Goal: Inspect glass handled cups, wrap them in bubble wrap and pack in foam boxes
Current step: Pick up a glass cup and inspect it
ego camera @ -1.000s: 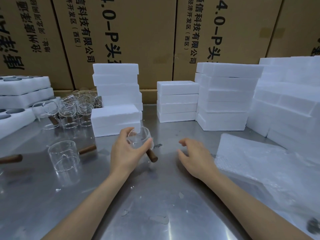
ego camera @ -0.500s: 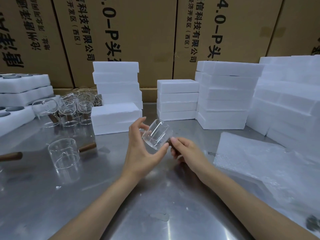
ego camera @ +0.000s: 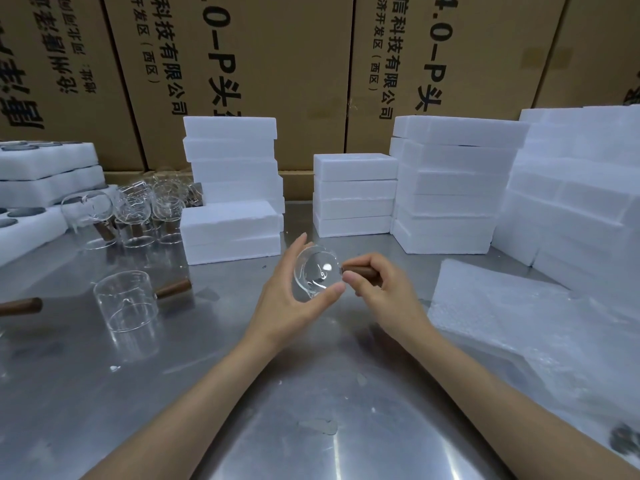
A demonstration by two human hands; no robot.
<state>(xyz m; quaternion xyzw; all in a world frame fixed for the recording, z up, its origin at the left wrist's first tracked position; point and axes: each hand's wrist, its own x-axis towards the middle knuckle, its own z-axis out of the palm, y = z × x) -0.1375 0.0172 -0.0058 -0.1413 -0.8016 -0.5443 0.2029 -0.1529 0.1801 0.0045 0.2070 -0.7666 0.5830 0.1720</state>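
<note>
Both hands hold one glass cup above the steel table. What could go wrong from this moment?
1. The glass cup is held only by fingertips of the left hand and by its wooden handle in the right hand; a slipping grip could drop it onto the steel table.
2. An elbow could hit the loose cup nearby.

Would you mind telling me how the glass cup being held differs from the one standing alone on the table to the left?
The held cup is lifted off the steel table and tipped on its side; the standing cup rests upright on it. The left hand cradles the held cup's body while the right hand pinches its handle; nothing touches the standing cup. Both are clear glass with brown wooden handles.
</note>
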